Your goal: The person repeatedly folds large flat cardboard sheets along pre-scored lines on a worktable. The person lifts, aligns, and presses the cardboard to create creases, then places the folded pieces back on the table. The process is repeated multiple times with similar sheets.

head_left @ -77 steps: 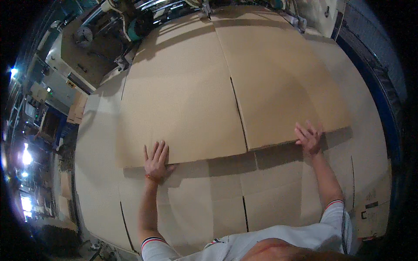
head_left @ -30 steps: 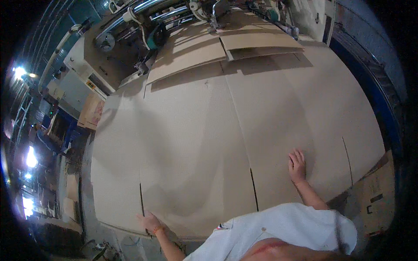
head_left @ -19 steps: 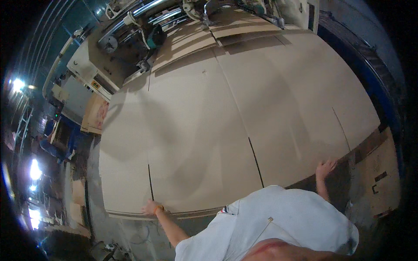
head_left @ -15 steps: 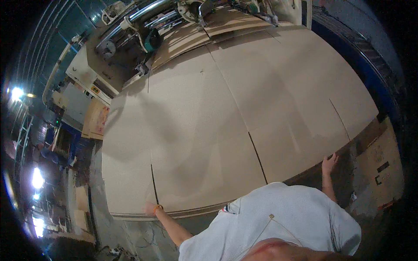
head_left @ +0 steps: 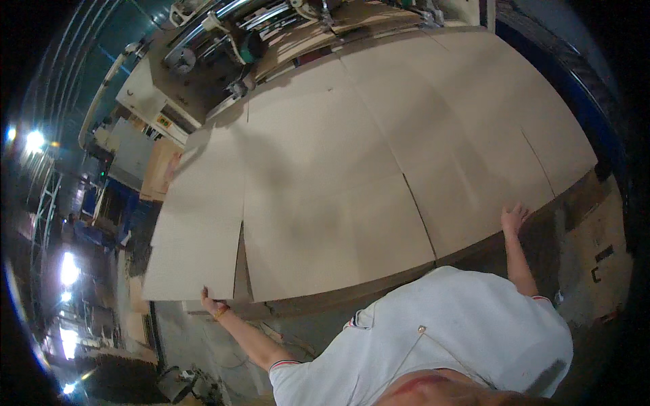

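A wide, creased and slotted cardboard sheet [head_left: 318, 176] spreads in front of me. My left hand [head_left: 213, 303] grips its near left corner, thumb on top and the other fingers hidden beneath. The flap at that corner is raised, and a wedge-shaped gap separates it from the middle panel. More cardboard [head_left: 338, 292] shows below the near edge. My right hand [head_left: 516, 220] is at the near right edge, its fingers curled over the rim and partly unclear.
A machine with metal rollers [head_left: 203, 34] stands at the far side, with cardboard [head_left: 298, 51] under it. A blue rail [head_left: 575, 115] curves along the right. Printed cardboard [head_left: 596, 264] lies at the lower right, and debris [head_left: 183, 382] is on the floor at lower left.
My left hand has moved left and away from me, raising the corner flap. The near left slot has widened into a wedge. My right hand stays at the right edge; the view has shifted slightly.
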Tool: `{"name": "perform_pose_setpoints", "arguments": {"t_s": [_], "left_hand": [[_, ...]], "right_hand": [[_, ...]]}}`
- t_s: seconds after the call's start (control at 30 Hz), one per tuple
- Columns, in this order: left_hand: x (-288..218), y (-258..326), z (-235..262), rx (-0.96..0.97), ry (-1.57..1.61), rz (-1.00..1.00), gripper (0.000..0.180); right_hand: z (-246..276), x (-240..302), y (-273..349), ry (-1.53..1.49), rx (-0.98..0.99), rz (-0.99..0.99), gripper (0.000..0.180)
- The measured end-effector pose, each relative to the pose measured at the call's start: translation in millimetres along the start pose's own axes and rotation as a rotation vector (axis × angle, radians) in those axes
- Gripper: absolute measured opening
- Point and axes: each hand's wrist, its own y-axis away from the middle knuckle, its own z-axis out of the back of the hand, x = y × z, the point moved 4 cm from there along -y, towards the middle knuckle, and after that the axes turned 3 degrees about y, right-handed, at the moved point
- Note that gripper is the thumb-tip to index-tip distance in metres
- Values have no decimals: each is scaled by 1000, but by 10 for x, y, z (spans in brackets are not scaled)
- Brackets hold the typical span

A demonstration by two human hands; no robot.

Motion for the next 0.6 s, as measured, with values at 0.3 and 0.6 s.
{"name": "perform_pose_setpoints", "arguments": {"t_s": [0.3,0.6], "left_hand": [[-150,1335,-729,159,-59,-343,20],[233,2812,-1420,741,-724,-661,45]], "right_hand": [[-60,796,-2,-320,-153,387,60],[1259,3331,799,-1315,1122,586,56]]}}
